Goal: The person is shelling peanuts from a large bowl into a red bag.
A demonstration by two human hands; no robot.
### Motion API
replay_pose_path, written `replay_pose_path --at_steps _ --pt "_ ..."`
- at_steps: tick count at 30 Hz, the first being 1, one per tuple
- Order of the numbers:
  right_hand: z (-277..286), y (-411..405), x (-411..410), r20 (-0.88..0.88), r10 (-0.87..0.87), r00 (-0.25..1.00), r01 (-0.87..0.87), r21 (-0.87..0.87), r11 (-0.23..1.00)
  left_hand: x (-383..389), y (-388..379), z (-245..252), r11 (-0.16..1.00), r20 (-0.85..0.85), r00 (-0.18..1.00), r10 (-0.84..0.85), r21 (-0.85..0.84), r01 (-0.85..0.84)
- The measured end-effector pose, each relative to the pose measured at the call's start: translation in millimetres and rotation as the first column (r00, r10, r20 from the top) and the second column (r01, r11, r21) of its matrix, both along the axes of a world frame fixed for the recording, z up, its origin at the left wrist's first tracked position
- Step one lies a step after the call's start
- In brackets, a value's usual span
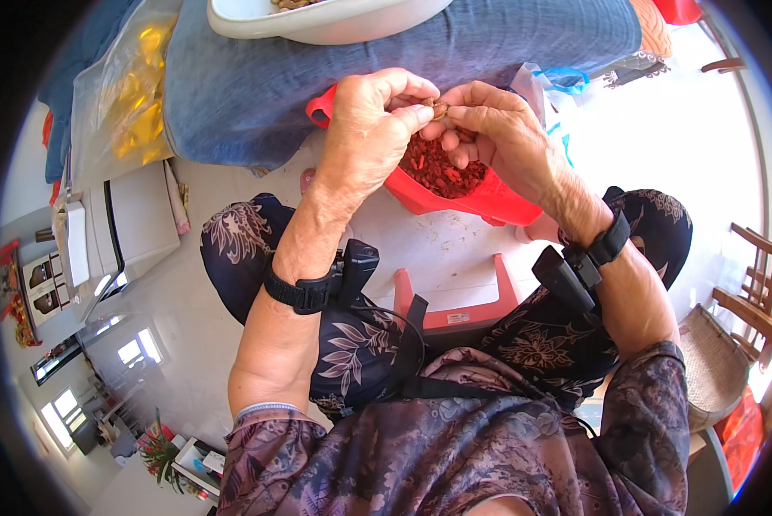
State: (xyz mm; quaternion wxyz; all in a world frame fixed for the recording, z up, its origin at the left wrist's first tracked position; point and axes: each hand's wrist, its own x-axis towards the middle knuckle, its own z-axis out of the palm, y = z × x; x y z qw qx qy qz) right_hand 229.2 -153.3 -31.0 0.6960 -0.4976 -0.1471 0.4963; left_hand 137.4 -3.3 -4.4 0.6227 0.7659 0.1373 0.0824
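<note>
Both hands meet above a red plastic container (418, 200). My left hand (379, 116) pinches a small brown nut (439, 109), probably a peanut, between thumb and forefinger. On its other side, the thumb and forefinger of my right hand (502, 126) grip the same nut. Something reddish brown shows against the curled lower fingers of my right hand; what it is I cannot tell. Below the hands, the container holds many small reddish pieces (444, 171), perhaps shells. At the top stands a white basin (340, 22) with peanuts (293, 4) partly in view.
A blue cloth (411, 58) drapes the surface under the basin. Left of it hangs a clear plastic bag (128, 97) with gold-coloured contents. Between my knees is a pink plastic stool (460, 317). Crumbs lie on the pale floor (447, 238). Wooden chairs (750, 303) stand at right.
</note>
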Motion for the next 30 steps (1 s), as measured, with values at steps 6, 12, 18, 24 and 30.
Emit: replay_pose_path --at_steps 6,12,18,24,30 --pt "-4.0 -1.2 0.6 -0.154 -0.061 0.986 0.074 0.080 0.994 0.1 -2.0 0.1 1.000 -0.009 1.000 0.014 0.011 -0.014" --pt "-11.0 1.4 1.1 -0.276 -0.118 0.954 0.144 0.075 0.987 1.4 -3.3 -9.1 0.976 0.102 0.994 -0.029 0.219 0.007" --pt "-18.3 -0.6 4.5 -0.411 -0.130 0.902 0.185 0.098 0.978 4.4 -8.8 -14.3 0.862 0.259 0.956 -0.138 0.507 -0.013" --pt "-19.6 0.6 2.9 -0.446 -0.140 0.884 0.205 0.101 0.974 8.1 -15.1 -17.0 0.627 0.396 0.867 -0.303 0.768 -0.132" --pt "-20.2 2.4 3.0 -0.462 -0.176 0.869 0.226 0.055 0.972 6.9 -19.4 -17.0 0.501 0.356 0.848 -0.394 0.856 -0.127"
